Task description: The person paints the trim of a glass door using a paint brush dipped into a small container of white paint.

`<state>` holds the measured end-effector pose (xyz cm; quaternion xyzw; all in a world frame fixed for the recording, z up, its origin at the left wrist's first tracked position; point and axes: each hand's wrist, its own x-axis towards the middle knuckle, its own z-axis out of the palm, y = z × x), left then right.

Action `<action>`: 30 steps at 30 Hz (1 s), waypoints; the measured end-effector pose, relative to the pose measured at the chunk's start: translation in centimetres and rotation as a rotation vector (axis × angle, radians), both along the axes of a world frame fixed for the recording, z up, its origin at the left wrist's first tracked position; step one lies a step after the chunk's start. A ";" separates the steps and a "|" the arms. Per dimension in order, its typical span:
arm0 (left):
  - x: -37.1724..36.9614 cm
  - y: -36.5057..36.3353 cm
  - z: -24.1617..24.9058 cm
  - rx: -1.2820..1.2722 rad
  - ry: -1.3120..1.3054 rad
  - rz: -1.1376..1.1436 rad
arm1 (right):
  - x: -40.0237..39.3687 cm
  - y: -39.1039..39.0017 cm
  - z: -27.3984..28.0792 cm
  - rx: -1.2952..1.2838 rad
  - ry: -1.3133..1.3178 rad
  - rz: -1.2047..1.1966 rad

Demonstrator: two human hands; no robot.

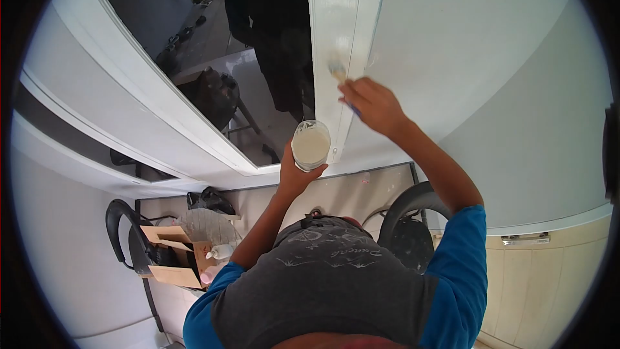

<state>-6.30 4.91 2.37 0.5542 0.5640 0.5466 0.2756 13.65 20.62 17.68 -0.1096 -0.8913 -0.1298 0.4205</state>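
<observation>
My left hand [298, 173] is wrapped round a clear cup [311, 146] of creamy white paint, held upright in front of the lower window frame. My right hand [373, 105] grips a paintbrush [337, 71] by its handle. The brush's bristles are at the white vertical frame [342, 32] between the dark glass and the pale wall. Whether the bristles touch the frame is hard to tell. Some blue shows at the fingers of my right hand.
Dark reflective glass [278, 39] fills the upper left. Below left stand a black chair [119, 220] and an open cardboard box [171, 236] beside a white bottle [221, 251]. Another black chair [408, 239] is close by my right side. A metal handle [526, 239] is at the right.
</observation>
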 end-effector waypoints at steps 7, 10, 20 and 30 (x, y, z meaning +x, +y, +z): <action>-0.5 -0.1 -0.1 -0.011 -0.019 0.013 | 0.1 1.8 10.2 -0.151 0.025 -0.051; -0.2 -0.1 -0.5 0.000 -0.020 0.035 | 0.1 2.2 16.9 0.286 0.157 0.001; 1.1 -1.8 -0.7 0.085 -0.076 0.187 | 0.6 1.1 0.8 0.019 -0.336 0.054; 5.8 -3.4 0.2 0.052 -0.118 0.215 | 0.3 4.5 17.8 0.240 0.101 0.078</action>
